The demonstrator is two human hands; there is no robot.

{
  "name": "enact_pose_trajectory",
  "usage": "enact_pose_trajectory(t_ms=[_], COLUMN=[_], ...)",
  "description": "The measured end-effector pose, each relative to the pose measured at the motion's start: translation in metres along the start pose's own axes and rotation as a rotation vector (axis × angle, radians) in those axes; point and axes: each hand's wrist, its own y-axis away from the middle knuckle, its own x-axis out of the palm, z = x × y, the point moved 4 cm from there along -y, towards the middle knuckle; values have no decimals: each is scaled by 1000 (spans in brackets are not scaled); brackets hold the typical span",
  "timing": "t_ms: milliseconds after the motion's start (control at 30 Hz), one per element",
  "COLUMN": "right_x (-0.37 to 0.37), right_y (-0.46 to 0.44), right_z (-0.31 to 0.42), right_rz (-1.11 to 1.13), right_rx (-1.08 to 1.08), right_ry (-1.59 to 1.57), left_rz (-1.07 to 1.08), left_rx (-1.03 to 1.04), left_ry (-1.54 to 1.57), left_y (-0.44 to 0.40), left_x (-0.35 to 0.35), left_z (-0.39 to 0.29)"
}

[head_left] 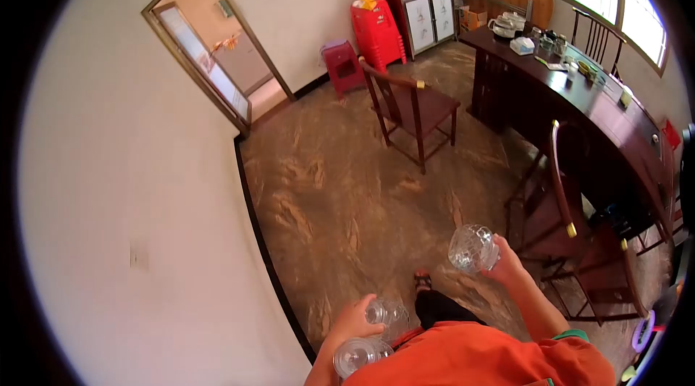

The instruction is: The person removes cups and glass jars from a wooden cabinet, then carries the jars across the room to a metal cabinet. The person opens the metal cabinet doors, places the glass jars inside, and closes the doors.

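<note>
Holding 1 clr jar (pixel 472 248), R hand (pixel 507 263)

So a clear textured jar (pixel 470 249) is tilting ahead of the orange shirt (pixel 463 357), right side, while another see-through jar (pixel 394 319) and a round-ended third jar (pixel 355 357) are sitting left.
</note>
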Motion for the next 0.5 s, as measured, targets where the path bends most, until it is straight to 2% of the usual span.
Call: enact_pose_trajectory(t_ms=[100, 133, 233, 333, 433, 500], right_x=[65, 92, 193, 292, 371, 413], right_y=[-91, -111, -167, -206, -268, -315], right_z=[35, 53, 97, 134, 167, 193], right_rz=[-18, 52, 331, 279, 276, 262], right_rx=[-23, 5, -103, -61, -105, -88], right_ry=[25, 134, 310, 200, 225, 163], left_rz=[19, 10, 19, -25, 46, 3], left_rx=[-40, -31, -83, -36, -52, 54], left_ry=[29, 43, 137, 72, 46, 36], left_y=[-64, -88, -146, -212, -286, -345], left_x=[-67, -89, -150, -201, -261, -304], left_z=[-6, -7, -15, -5, 2, 24])
